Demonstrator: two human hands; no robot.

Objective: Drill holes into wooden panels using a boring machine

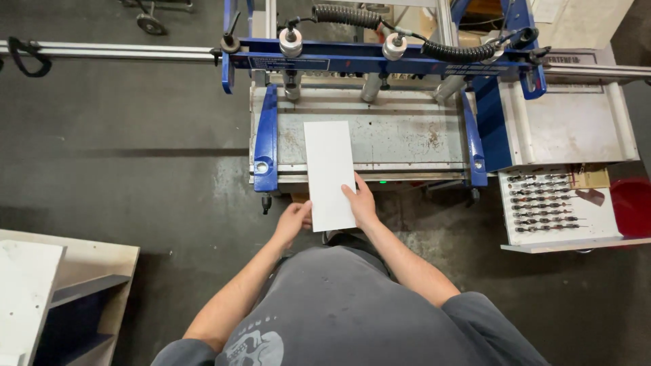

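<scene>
A long white rectangular panel (329,169) lies lengthwise on the grey worn bed of a blue-framed machine (407,135), its near end overhanging the front edge. My left hand (293,221) grips the panel's near left corner from below and beside it. My right hand (360,202) presses on the panel's near right edge, thumb on top. Both forearms reach forward from my grey shirt.
Blue side rails (266,135) flank the bed, with a blue crossbar carrying cylinders and coiled black hoses (380,51) behind. A white tray of drill bits (553,203) sits at right beside a red bin (632,203). A white shelf unit (61,291) stands at lower left on the dark floor.
</scene>
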